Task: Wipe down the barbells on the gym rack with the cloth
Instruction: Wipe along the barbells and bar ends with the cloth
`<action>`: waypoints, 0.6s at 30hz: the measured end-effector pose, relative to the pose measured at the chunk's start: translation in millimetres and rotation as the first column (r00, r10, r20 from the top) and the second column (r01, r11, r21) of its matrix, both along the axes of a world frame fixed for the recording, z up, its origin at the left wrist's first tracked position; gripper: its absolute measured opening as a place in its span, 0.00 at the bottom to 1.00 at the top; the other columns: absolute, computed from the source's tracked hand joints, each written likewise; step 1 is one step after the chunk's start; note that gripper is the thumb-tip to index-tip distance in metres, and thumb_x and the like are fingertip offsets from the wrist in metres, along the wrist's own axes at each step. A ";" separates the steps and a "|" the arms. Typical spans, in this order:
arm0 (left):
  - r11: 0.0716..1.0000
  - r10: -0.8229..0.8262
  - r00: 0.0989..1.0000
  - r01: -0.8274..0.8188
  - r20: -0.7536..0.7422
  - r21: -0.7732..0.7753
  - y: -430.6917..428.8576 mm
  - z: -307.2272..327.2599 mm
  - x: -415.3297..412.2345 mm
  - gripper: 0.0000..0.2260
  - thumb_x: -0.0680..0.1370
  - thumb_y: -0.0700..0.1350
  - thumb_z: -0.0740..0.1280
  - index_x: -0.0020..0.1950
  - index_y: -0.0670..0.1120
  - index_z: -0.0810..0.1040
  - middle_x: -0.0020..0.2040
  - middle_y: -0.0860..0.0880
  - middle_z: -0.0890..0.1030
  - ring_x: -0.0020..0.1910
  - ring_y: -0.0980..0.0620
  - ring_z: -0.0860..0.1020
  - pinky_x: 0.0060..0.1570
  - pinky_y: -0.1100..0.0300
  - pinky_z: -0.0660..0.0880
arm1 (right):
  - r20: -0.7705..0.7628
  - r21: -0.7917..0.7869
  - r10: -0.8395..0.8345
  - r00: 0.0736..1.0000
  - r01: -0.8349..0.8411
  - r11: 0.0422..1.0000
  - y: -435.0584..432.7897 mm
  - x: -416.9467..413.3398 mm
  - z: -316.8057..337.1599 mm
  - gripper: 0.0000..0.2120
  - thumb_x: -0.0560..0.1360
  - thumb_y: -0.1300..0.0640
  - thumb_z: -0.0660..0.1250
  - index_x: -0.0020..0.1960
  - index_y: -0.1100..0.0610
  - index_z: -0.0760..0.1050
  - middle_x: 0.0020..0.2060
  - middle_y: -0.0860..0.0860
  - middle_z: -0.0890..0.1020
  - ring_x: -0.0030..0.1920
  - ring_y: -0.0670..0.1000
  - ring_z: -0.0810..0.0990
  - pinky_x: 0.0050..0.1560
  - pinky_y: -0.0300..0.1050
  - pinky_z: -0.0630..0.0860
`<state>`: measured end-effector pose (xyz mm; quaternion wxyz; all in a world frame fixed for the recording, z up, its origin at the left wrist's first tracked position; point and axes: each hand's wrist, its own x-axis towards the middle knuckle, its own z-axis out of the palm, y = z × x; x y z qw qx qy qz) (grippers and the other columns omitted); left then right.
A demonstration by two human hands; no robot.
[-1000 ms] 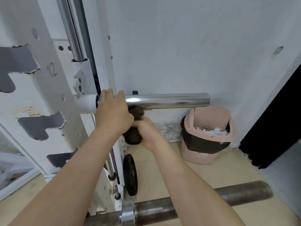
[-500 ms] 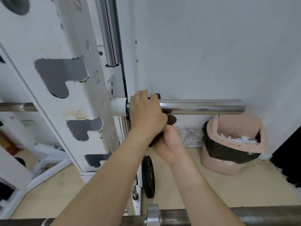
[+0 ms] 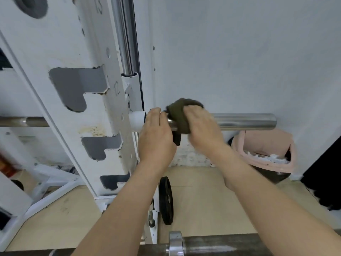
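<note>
Here, the barbell (image 3: 243, 121) lies level across the white rack (image 3: 96, 111), its chrome sleeve jutting out past the rack's right edge along the wall. The left hand (image 3: 156, 137) grips the sleeve just beside the white collar (image 3: 137, 120), fingers curled together over the top of the metal. Just to its right, the right hand (image 3: 201, 130) clamps the dark olive cloth (image 3: 178, 115) onto the sleeve, and the fabric bunches up above the fingers. Below, a black weight plate (image 3: 166, 200) stands on edge at the rack's foot, a pink bin (image 3: 258, 141) sits against the wall, and a second bar (image 3: 221, 245) — duller — crosses the bottom of the view.
</note>
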<state>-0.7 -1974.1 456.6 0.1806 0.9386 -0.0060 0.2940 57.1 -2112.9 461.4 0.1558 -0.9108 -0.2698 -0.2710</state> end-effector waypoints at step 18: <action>0.999 -0.043 0.981 0.047 -0.187 0.018 0.3 7.9 -17.4 0.28 0.71 0.33 0.65 0.70 0.40 0.64 0.77 0.45 0.53 0.75 0.44 0.56 0.63 0.47 0.72 | -0.104 -0.068 -0.430 0.897 0.425 0.902 -80.8 -5.4 7.0 0.21 0.66 0.69 0.62 0.59 0.66 0.73 0.55 0.62 0.77 0.58 0.64 0.72 0.58 0.59 0.70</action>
